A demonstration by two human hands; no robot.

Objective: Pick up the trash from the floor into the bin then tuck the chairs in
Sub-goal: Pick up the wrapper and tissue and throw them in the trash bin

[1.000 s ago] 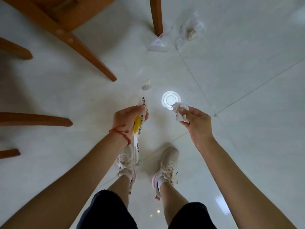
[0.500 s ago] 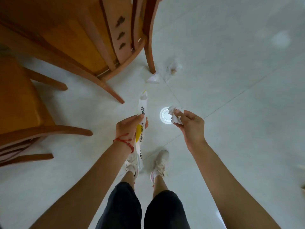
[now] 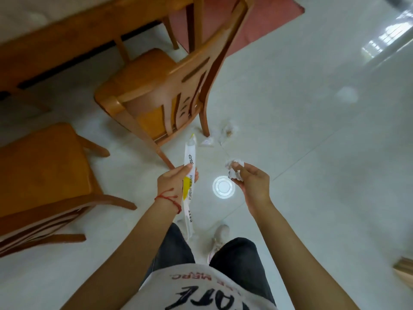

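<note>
A long wooden counter (image 3: 67,39) runs across the far side, well beyond the left hand (image 3: 173,184). A red rug (image 3: 257,21) lies on the floor past it, farther off still. The pale tiled floor (image 3: 312,130) is glossy, and a window's bright reflection (image 3: 384,41) shows on it far out beyond the right hand (image 3: 253,186). A red string bracelet (image 3: 168,199) circles the left wrist. Below both hands are dark trousers (image 3: 237,258), pale sneakers (image 3: 220,237) and a white shirt with lettering (image 3: 201,294).

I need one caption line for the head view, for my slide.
Left hand holds a long wrapper, right hand a crumpled tissue; more trash lies by the chair.
</note>
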